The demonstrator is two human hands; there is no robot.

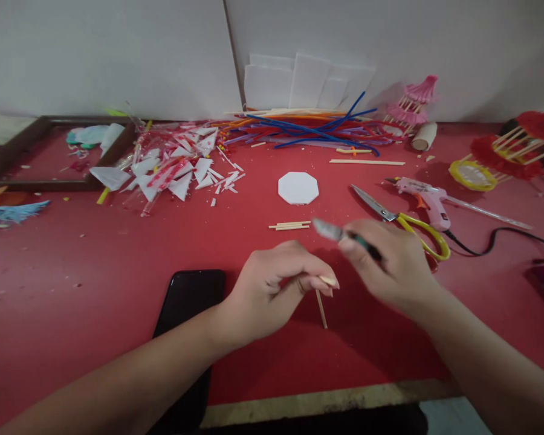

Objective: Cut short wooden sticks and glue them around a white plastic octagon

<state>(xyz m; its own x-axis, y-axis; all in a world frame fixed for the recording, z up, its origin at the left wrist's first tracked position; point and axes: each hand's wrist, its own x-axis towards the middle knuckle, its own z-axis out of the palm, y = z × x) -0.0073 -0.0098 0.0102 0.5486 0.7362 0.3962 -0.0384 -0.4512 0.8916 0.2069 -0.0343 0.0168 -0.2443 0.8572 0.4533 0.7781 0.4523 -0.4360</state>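
Observation:
My left hand (281,287) is closed, pinching a thin wooden stick (321,310) between thumb and forefinger. The stick's lower part slants down from the fingers toward the table. In my right hand (392,263) is a craft knife (330,230) with a dark green handle, its blade pointing left above the other hand and apart from the stick. Several short cut sticks (292,226) lie side by side just beyond my hands. Behind them rests a white octagonal piece (298,188), flat on the red table (249,362).
Yellow-handled scissors (419,232) and a pink glue gun (428,199) lie to the right. A black phone (190,302) sits under my left forearm. Paper scraps (172,163), pipe cleaners (308,130) and a pink pagoda-like model (412,106) line the back. A red model (512,145) stands at right.

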